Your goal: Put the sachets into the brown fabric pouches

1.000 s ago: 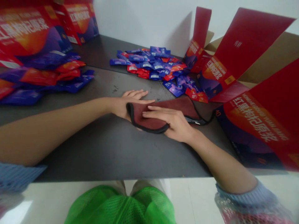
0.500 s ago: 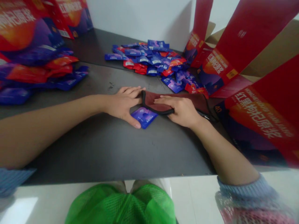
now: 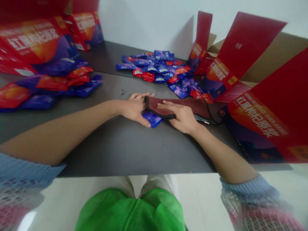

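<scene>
A brown cloth pouch with black trim lies flat on the grey table, its edge toward my left hand. My right hand is on the pouch near its front hem, fingers over the cloth and thumb at the near edge, gripping it. My left hand rests palm down at the pouch's left end, fingers spread. Some of its fingertips are hidden by the black-trimmed edge. A blue sachet lies between the hands, partly covered by the pouch, with my left thumb at its left side.
Blue and red sachets form a heap at the back of the table. Another sachet pile lies at the left before a red box. Open-flapped red boxes stand along the right side.
The pouch's edge now covers more of the blue sachet. My left hand and the pouch stay close together. The whole view has shifted slightly.
</scene>
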Tool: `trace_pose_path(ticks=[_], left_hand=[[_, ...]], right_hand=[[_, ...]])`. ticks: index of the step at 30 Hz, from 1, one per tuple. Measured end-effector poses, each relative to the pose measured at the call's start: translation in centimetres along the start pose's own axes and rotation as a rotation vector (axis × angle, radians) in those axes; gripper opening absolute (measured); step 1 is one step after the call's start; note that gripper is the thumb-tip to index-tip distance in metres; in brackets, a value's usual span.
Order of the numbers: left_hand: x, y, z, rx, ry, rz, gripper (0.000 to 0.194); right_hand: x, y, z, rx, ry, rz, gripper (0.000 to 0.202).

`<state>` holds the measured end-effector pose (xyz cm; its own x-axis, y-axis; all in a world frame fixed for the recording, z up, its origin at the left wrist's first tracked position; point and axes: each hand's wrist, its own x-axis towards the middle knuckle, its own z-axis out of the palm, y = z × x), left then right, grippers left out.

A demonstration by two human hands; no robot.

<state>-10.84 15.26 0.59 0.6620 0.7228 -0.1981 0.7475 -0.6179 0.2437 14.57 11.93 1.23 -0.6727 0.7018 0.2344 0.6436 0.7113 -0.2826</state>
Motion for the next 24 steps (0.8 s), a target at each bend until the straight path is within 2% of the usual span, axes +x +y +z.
trace_pose_path(ticks=[5,8,12,15,18,24], left_hand=[[-0.3,-0.4,0.8,0.021,0.051,-0.018,0.121],[-0.5,-0.3,0.8,0.030,0.050,0.002,0.118],[-0.6,0.5,0.5,0.027,0.042,-0.012,0.107],[-0.5,0.8,0.4,0.046,0.023,-0.010,0.104],[-0.4,0.6,0.5,0.067,0.023,-0.018,0.102],[-0.3,0.5,0.5,0.086,0.021,-0.032,0.102]], right_hand=[[0.6,-2.1,0.7,0.089,-0.043,-0.199,0.065],[0.5,-1.9,-0.1,0.154,-0.074,-0.187,0.052],[-0.1,-1.3,-1.7,0.180,-0.052,-0.048,0.040],[-0.6,-1.3,-2.1,0.061,0.029,0.082,0.038],[-0.6,-1.2,-2.1,-0.098,0.055,0.190,0.037],[-0.1,2.1,-2.6,-0.360,0.236,0.469,0.037]])
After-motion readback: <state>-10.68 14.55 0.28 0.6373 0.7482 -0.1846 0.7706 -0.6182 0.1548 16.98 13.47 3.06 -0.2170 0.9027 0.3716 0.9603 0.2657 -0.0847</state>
